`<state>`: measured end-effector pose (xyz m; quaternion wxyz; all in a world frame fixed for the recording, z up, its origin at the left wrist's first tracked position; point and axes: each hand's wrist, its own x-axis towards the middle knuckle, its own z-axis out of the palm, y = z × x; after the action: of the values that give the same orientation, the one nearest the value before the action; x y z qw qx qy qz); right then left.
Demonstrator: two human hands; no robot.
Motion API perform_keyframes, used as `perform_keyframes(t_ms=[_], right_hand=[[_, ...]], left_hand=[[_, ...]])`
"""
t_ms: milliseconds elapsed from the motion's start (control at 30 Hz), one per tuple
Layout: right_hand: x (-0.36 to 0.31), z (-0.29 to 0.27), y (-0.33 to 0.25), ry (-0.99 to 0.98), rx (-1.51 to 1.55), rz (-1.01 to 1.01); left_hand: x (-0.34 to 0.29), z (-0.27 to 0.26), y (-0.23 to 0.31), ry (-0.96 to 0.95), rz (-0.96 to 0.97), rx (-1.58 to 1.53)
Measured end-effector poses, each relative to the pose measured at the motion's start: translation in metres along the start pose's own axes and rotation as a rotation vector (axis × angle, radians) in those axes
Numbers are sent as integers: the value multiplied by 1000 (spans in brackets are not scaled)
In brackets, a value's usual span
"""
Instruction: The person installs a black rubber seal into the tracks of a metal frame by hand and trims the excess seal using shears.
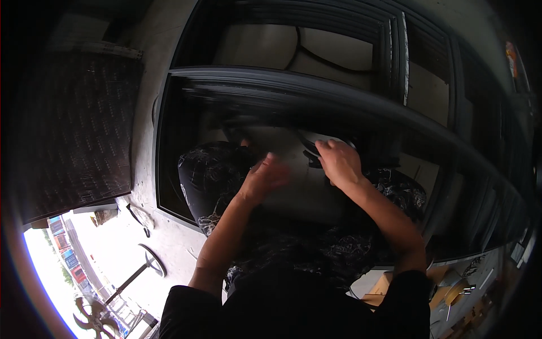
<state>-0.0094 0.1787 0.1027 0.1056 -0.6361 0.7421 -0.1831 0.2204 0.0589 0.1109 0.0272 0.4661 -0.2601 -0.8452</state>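
Observation:
My right hand (pixel 340 162) is closed around a thin black strip (pixel 308 148), whose end sticks out to the left of the fingers. Its exact kind does not show. Between my knees, my left hand (pixel 266 177) hangs with its fingers apart and nothing visible in them; motion blurs the fingertips. Just beyond both hands runs a long bar of a dark grey window frame (pixel 265 79), partly blurred. My legs in dark patterned trousers (pixel 212 164) are inside the frame's opening.
Another black strip (pixel 298 42) curls across the floor within the far opening. On the left stands a large dark wrapped panel (pixel 84 124). A fan (pixel 93 316) is at the lower left, by a bright doorway. Cardboard (pixel 381 285) and a tape roll (pixel 454 292) lie at the lower right.

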Motion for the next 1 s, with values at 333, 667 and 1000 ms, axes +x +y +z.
perform_keyframes(t_ms=[333, 667, 1000], right_hand=[[-28, -55, -58, 116, 247, -95], [-71, -112, 130, -94, 15, 308], [-129, -111, 193, -184, -297, 413]], left_hand=[[11, -31, 118, -116, 455, -665], [7, -122, 226, 372, 726, -406], [118, -196, 209, 680, 357, -413]])
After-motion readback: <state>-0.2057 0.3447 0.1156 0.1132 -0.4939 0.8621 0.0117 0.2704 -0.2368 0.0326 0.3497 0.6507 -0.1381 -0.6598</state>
